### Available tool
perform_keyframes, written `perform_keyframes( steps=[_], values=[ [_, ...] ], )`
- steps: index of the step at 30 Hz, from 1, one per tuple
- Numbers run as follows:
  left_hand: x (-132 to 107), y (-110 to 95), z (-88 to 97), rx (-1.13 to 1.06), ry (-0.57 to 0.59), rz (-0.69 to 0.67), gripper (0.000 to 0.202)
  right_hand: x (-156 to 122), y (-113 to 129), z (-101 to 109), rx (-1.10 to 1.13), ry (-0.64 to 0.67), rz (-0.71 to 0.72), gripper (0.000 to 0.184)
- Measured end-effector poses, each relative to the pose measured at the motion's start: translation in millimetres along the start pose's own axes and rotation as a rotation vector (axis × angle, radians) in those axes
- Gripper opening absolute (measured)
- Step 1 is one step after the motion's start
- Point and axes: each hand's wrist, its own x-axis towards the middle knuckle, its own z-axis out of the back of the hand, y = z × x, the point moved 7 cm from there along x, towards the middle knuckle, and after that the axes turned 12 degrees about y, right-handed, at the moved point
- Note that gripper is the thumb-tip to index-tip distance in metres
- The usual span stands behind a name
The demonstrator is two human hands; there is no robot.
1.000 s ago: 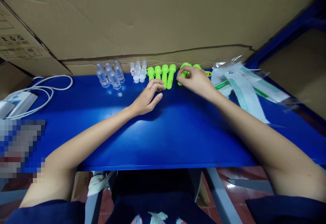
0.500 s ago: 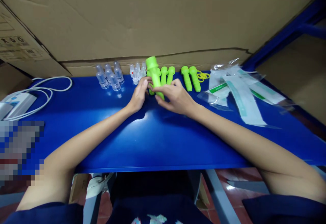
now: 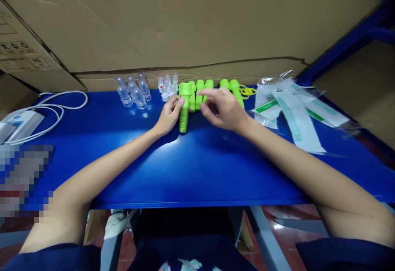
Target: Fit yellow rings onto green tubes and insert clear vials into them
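Note:
A lime-green flashlight (image 3: 184,116) is held near its wide head by my left hand (image 3: 169,115), thumb across its front and the handle pointing down towards me. My right hand (image 3: 224,108) hovers to the right, index finger stretched out and thumb apart from it, with nothing visible between them. It is slightly blurred and partly hides the green flashlights (image 3: 200,85) lined up behind. Two further flashlights (image 3: 234,86) stand beyond its knuckles, partly covered by the hand. Left of my left hand are several small clear plastic caps (image 3: 165,94), some with red spots.
Several larger clear plastic pieces (image 3: 139,97) stand at the back left. Yellow cord loops (image 3: 246,91) and plastic-wrapped white packets (image 3: 299,116) lie to the right. A white cable (image 3: 63,106) coils beside a white device (image 3: 26,123). Cardboard (image 3: 197,24) walls the back of the blue table (image 3: 173,176).
The flashlight has gone from my right hand's grip to my left hand's and now sits lower, its handle towards me. My right hand has let go and moved right.

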Motion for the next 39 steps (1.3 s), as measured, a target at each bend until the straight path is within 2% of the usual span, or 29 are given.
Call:
perform_keyframes(
  steps=[3, 5, 8, 11, 15, 17, 19, 25, 27, 31, 36, 39],
  values=[
    [-1, 1, -1.5, -0.028, 0.004, 0.03, 0.063, -1, -38, 26, 0.002, -0.08, -0.282, 0.035],
    [-2, 2, -2.5, -0.048, 0.011, 0.042, 0.063, -6, -68, 39, -0.005, -0.103, -0.461, 0.029],
    [-2, 4, -3.8, -0.096, 0.033, 0.052, 0.063, -21, -114, 48, -0.043, -0.082, -0.688, 0.025],
    [-1, 6, -4.2, -0.122, 0.052, 0.048, 0.062, -43, -153, 44, -0.108, 0.022, -0.856, 0.03],
    [-1, 8, -4.4, -0.127, 0.061, 0.06, 0.064, -69, -183, 27, -0.244, 0.287, -0.991, 0.035],
    [-1, 10, -4.3, -0.129, 0.06, 0.069, 0.065, -77, -190, 16, -0.248, 0.455, -1.038, 0.038],
    [-1, 10, -4.5, -0.136, 0.061, 0.072, 0.066, -79, -190, 10, -0.233, 0.552, -1.045, 0.037],
    [0, 11, -5.3, -0.135, 0.075, 0.062, 0.062, -72, -184, 12, -0.242, 0.517, -1.04, 0.037],
    [0, 12, -5.2, -0.129, 0.074, 0.062, 0.06, -72, -184, 18, -0.212, 0.431, -1.036, 0.034],
    [-1, 12, -4.5, -0.125, 0.065, 0.062, 0.056, -69, -184, 33, -0.02, 0.137, -0.995, 0.009],
    [-1, 10, -2.9, -0.135, 0.049, 0.042, 0.059, -57, -173, 36, 0.251, -0.057, -0.928, 0.02],
    [-2, 8, -4.0, -0.142, 0.058, 0.057, 0.056, -49, -165, 34, 0.353, -0.087, -0.893, 0.023]
  ],
)
